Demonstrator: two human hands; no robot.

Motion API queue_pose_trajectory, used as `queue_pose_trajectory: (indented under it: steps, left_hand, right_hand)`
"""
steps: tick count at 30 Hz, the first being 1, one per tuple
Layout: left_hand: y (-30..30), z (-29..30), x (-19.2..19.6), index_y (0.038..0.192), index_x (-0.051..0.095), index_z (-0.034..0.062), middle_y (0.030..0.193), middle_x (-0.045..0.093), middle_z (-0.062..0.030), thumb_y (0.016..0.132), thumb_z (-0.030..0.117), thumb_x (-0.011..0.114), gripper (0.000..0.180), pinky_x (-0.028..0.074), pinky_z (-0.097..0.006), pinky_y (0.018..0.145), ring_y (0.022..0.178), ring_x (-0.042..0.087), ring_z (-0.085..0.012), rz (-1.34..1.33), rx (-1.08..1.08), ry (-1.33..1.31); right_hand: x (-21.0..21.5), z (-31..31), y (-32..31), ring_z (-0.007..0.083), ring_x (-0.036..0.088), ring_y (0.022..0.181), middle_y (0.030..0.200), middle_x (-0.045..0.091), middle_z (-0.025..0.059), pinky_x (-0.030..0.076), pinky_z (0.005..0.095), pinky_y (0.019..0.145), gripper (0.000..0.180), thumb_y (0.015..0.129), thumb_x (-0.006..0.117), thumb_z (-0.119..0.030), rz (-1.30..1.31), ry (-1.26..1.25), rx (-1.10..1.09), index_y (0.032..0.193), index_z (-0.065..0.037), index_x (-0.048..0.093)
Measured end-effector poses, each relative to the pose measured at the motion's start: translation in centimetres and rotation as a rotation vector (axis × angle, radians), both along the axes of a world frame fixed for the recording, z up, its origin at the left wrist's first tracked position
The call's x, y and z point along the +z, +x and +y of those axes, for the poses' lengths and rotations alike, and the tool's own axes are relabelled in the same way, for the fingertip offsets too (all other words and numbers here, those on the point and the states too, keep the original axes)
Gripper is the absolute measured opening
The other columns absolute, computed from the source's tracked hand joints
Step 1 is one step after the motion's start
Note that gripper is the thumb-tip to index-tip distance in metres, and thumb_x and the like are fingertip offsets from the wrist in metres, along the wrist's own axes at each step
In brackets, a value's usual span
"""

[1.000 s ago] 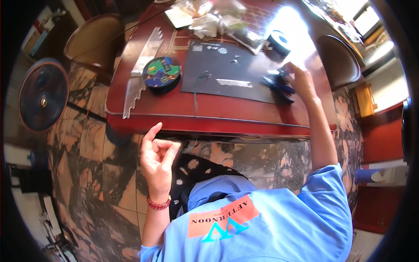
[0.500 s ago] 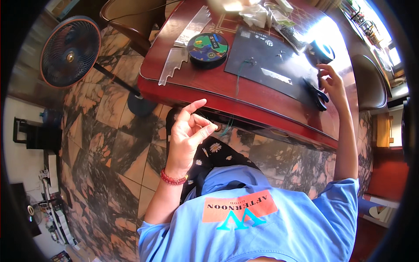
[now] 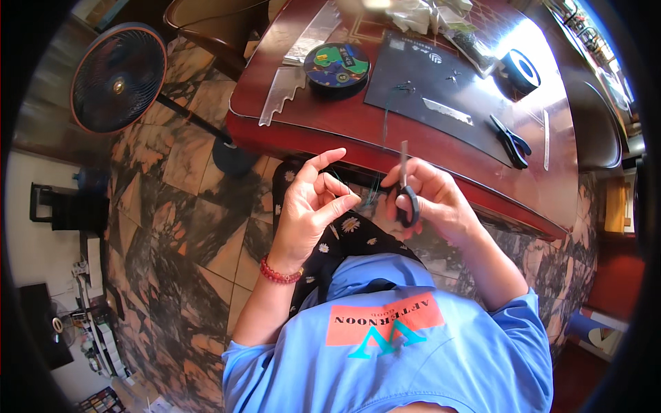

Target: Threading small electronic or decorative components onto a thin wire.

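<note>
Scissors with dark handles are sitting in the right hand, blades pointing up toward the edge of the red-brown table, the fingers wrapped tight around the loops. Just beside them, on the side away from the table's far end, the left hand is pinching a thin dark thread between thumb and forefinger, the other fingers fanning out loosely. Both hands are hovering in front of the table's near edge, above the person's lap, and the thread is running between them; whether it is one strand or several is too fine to make out. Judging by this, the cut is not yet made: the blades are looking nearly closed and standing clear of the thread. On the table, a black mat is lying at the middle, dark pliers resting at its right end, a round colourful tin to its left, and a roll of black tape farther back.
</note>
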State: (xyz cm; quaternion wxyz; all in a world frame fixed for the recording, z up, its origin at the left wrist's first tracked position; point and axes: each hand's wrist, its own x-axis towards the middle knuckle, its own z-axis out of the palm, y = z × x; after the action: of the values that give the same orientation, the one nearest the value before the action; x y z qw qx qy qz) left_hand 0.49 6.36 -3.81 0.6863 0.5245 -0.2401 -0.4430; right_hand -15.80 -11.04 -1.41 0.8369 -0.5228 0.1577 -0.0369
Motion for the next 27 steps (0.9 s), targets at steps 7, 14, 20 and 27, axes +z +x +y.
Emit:
queue_pose_trajectory:
  steps: [7, 14, 20, 27]
  left_hand:
    - [0.3, 0.7, 0.6, 0.148, 0.042, 0.0015, 0.084, 0.063, 0.0025, 0.086, -0.003, 0.073, 0.069, 0.044, -0.018, 0.076, 0.081, 0.058, -0.0041, -0.017, -0.102, -0.017]
    - [0.4, 0.5, 0.5, 0.149, 0.041, 0.0019, 0.083, 0.063, 0.002, 0.086, -0.004, 0.073, 0.071, 0.044, -0.018, 0.077, 0.081, 0.058, -0.0044, 0.019, -0.165, -0.028]
    - [0.1, 0.4, 0.7, 0.149, 0.041, 0.0033, 0.084, 0.063, 0.0018, 0.085, -0.004, 0.074, 0.072, 0.045, -0.019, 0.076, 0.081, 0.059, -0.0049, 0.026, -0.206, -0.03]
    - [0.3, 0.4, 0.5, 0.15, 0.04, 0.0038, 0.084, 0.062, 0.0022, 0.085, -0.004, 0.074, 0.073, 0.045, -0.019, 0.075, 0.081, 0.059, -0.0047, 0.039, -0.243, -0.025]
  right_hand:
    - [1.2, -1.2, -0.1, 0.0057, 0.052, 0.064, 0.075, 0.063, 0.0015, 0.038, 0.0234, 0.058, 0.037, 0.084, 0.074, -0.028, 0.222, -0.537, 0.335, 0.109, -0.005, 0.058]
    - [1.0, -1.7, 0.1, 0.0095, 0.043, 0.057, 0.067, 0.054, 0.0004, 0.032, 0.0277, 0.053, 0.038, 0.078, 0.078, -0.031, 0.136, -0.818, 0.377, 0.102, -0.006, 0.061]
    - [1.5, -2.0, 0.5, 0.0082, 0.042, 0.056, 0.066, 0.057, -0.001, 0.031, 0.0274, 0.052, 0.034, 0.077, 0.076, -0.024, 0.124, -0.696, 0.384, 0.101, -0.006, 0.063]
    - [1.5, -2.2, 0.6, 0.0072, 0.042, 0.057, 0.068, 0.057, -0.0015, 0.03, 0.0261, 0.052, 0.032, 0.078, 0.076, -0.021, 0.075, -0.717, 0.437, 0.104, -0.005, 0.065]
